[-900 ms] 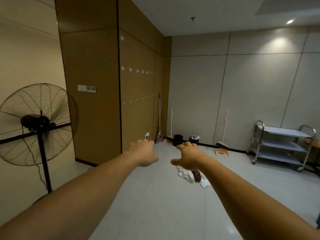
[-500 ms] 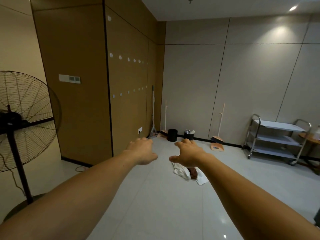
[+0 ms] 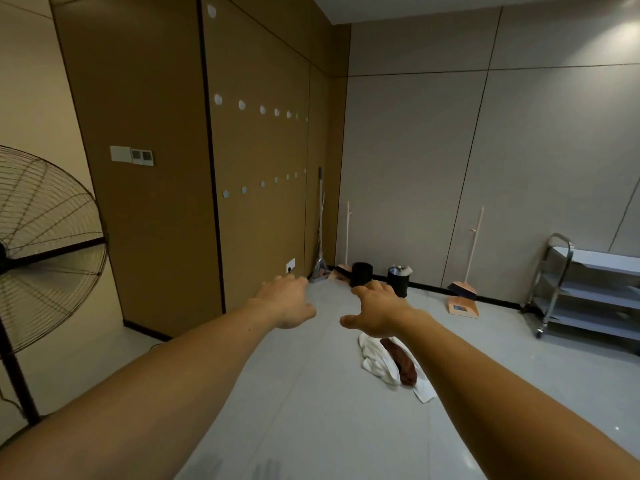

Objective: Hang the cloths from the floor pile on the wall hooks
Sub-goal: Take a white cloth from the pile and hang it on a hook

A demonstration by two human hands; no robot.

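Crumpled cloths (image 3: 378,362) nearer (white, maroon), glossy floor (image 3: 311,403)

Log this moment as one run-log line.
stage: nothing hung yet | left hand: open, empty | right hand: open, empty | cloth pile: on floor, untouched | wall hooks: bare

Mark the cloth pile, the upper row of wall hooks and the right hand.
cloth pile (image 3: 376,363): head view, on its white folds.
upper row of wall hooks (image 3: 218,99): head view, nearest round hook.
right hand (image 3: 375,311): head view, back of the hand.
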